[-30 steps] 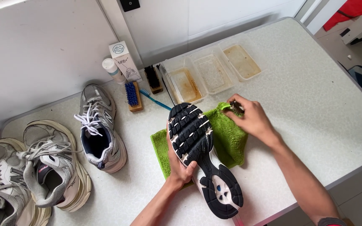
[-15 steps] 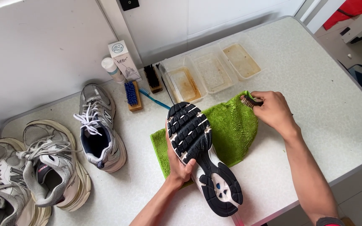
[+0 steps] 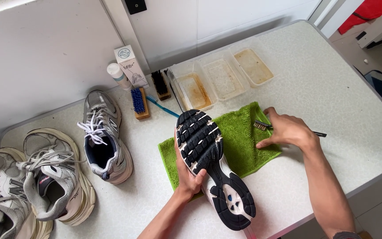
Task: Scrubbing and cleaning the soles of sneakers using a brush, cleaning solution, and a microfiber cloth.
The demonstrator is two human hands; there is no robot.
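Left hand (image 3: 190, 179): fingers are clamping the upturned shoe (image 3: 211, 166), sole facing up for cleaning.
Right hand (image 3: 288, 130): fingers are pinching a small wire brush (image 3: 261, 125), right of the shoe.
Green towel (image 3: 239, 141): lying under the shoe, protecting the surface (image 3: 332, 88).

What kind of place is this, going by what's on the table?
Probably a shoe-cleaning station: brushes and stained rinse trays line the wall, worn sneakers wait, and a sneaker lies sole-up on a green towel.

White carton (image 3: 130, 66) beside bottle (image 3: 118, 75)
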